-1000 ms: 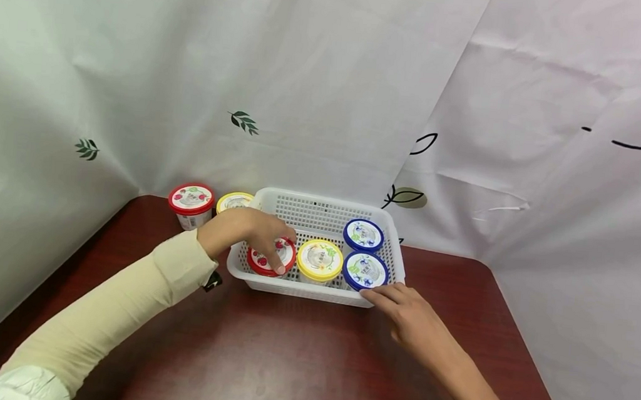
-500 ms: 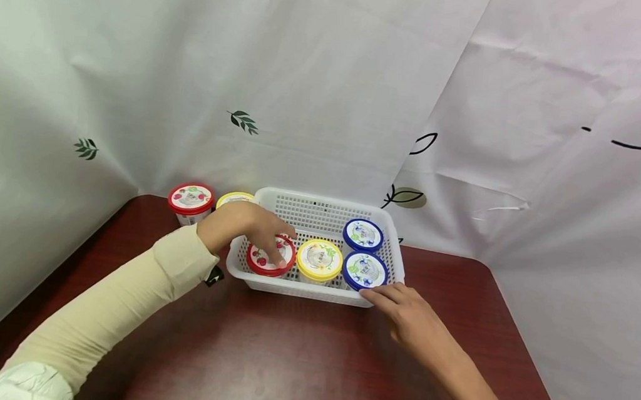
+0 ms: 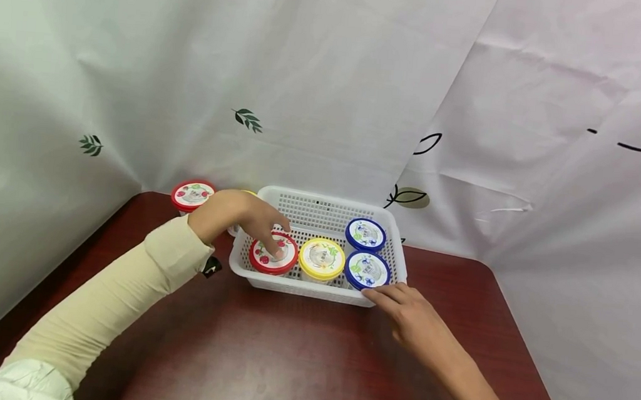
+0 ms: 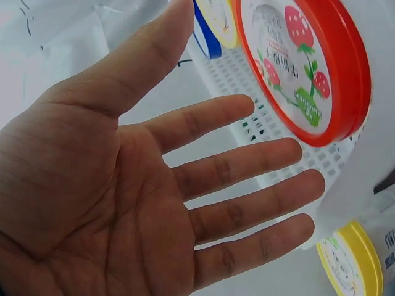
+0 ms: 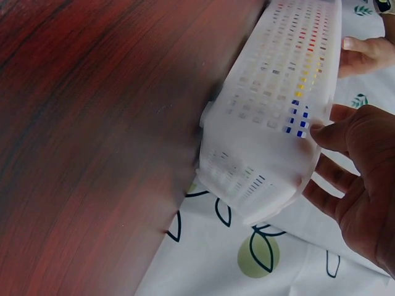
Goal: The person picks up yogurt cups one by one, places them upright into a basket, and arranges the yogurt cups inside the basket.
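Note:
My left hand (image 3: 254, 217) hovers over a red-lidded tub (image 3: 261, 261) at the left end of a white plastic basket (image 3: 307, 291). In the left wrist view its fingers are straight and spread, apart from the red lid (image 4: 290, 74), holding nothing. My right hand (image 3: 413, 317) grips the basket's front right rim; in the right wrist view the thumb lies outside the wall and the fingers reach over the rim. Beside the red-lidded tub stands a yellow-lidded tub (image 3: 321, 260). Two blue-lidded tubs (image 3: 365, 234) sit one behind the other at the right end.
Outside the basket, at the back left, stand another red-lidded tub (image 3: 193, 194) and a yellow-lidded tub (image 4: 342, 259), mostly hidden behind the left hand in the head view. A dark red table (image 3: 308, 362) bears everything. White printed cloth (image 3: 328, 100) rises behind.
My left hand has lifted slightly from the red-lidded tub in the basket and moved up and left. The right hand stays on the rim.

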`<state>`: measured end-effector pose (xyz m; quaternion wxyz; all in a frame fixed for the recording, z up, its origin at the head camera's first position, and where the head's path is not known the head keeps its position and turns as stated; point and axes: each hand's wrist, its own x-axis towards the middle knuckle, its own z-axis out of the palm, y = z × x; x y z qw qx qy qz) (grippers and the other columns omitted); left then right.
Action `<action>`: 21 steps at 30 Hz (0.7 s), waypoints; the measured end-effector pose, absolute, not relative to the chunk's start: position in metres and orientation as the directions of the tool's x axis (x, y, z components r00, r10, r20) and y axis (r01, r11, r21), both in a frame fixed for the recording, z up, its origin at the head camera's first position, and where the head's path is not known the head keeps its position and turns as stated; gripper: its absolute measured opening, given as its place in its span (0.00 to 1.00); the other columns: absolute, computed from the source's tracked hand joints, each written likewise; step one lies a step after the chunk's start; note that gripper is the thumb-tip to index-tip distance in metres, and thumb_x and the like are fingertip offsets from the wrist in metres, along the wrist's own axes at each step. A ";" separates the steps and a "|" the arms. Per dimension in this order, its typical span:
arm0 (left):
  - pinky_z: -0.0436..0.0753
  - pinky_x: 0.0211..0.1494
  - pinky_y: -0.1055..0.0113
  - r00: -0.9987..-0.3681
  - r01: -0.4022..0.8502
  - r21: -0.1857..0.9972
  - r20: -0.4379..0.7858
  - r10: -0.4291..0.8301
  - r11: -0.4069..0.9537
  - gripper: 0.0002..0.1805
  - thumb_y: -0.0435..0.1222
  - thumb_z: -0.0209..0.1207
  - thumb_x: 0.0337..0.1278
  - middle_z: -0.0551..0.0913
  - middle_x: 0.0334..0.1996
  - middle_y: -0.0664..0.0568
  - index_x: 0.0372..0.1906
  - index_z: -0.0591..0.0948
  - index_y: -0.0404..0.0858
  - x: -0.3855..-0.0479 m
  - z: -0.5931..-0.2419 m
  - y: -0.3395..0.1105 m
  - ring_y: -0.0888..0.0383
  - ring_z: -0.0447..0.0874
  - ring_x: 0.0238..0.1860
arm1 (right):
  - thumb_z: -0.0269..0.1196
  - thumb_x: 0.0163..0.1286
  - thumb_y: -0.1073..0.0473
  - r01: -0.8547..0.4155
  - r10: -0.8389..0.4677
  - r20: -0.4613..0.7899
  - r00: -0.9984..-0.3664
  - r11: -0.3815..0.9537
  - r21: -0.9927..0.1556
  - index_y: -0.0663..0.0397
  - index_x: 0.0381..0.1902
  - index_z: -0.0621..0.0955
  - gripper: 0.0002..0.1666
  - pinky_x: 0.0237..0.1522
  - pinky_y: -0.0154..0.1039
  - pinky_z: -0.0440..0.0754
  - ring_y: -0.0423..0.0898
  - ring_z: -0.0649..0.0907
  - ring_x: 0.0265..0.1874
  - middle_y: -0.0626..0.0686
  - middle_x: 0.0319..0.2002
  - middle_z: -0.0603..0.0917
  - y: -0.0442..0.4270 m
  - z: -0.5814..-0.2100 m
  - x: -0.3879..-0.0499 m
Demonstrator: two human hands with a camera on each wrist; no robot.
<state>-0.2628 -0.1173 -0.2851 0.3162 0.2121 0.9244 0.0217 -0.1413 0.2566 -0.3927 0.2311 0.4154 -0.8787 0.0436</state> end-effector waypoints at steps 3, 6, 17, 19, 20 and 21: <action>0.79 0.79 0.46 -0.714 0.385 0.178 -0.564 0.414 0.906 0.44 0.62 0.70 0.72 0.76 0.82 0.44 0.86 0.73 0.50 -0.262 -0.284 -0.123 0.48 0.76 0.73 | 0.74 0.56 0.81 -0.745 -0.707 0.434 -0.558 0.657 0.112 0.49 0.64 0.90 0.39 0.56 0.51 0.90 0.49 0.90 0.52 0.49 0.55 0.94 0.257 -0.393 -0.141; 0.80 0.78 0.45 -0.710 0.397 0.188 -0.558 0.430 0.898 0.43 0.61 0.69 0.74 0.79 0.78 0.42 0.85 0.73 0.49 -0.261 -0.282 -0.129 0.47 0.79 0.72 | 0.74 0.56 0.81 -0.744 -0.706 0.433 -0.560 0.659 0.113 0.49 0.64 0.90 0.39 0.56 0.51 0.89 0.49 0.90 0.51 0.49 0.55 0.94 0.257 -0.394 -0.142; 0.76 0.82 0.42 -0.741 0.419 0.224 -0.476 0.473 0.880 0.42 0.59 0.68 0.75 0.81 0.76 0.38 0.83 0.74 0.42 -0.261 -0.279 -0.144 0.44 0.81 0.75 | 0.73 0.56 0.80 -0.743 -0.705 0.436 -0.560 0.660 0.112 0.49 0.64 0.90 0.38 0.55 0.50 0.89 0.49 0.90 0.51 0.49 0.54 0.93 0.258 -0.395 -0.143; 0.75 0.82 0.42 -0.738 0.410 0.248 -0.475 0.479 0.878 0.42 0.59 0.68 0.76 0.81 0.77 0.37 0.83 0.74 0.41 -0.261 -0.280 -0.147 0.44 0.81 0.76 | 0.73 0.57 0.80 -0.744 -0.705 0.436 -0.560 0.659 0.110 0.49 0.64 0.90 0.38 0.55 0.50 0.89 0.49 0.89 0.51 0.49 0.54 0.93 0.258 -0.395 -0.142; 0.76 0.82 0.42 -0.738 0.401 0.258 -0.477 0.477 0.879 0.42 0.59 0.68 0.76 0.80 0.77 0.36 0.83 0.75 0.41 -0.261 -0.280 -0.149 0.43 0.81 0.76 | 0.73 0.56 0.80 -0.745 -0.705 0.436 -0.559 0.659 0.109 0.48 0.64 0.90 0.39 0.55 0.50 0.89 0.49 0.89 0.51 0.49 0.54 0.93 0.258 -0.395 -0.142; 0.76 0.82 0.42 -0.739 0.394 0.264 -0.479 0.474 0.881 0.41 0.58 0.69 0.75 0.80 0.77 0.36 0.82 0.75 0.42 -0.261 -0.280 -0.151 0.43 0.81 0.75 | 0.74 0.56 0.80 -0.746 -0.706 0.437 -0.558 0.657 0.110 0.49 0.64 0.90 0.39 0.54 0.50 0.89 0.49 0.89 0.51 0.49 0.54 0.93 0.258 -0.395 -0.142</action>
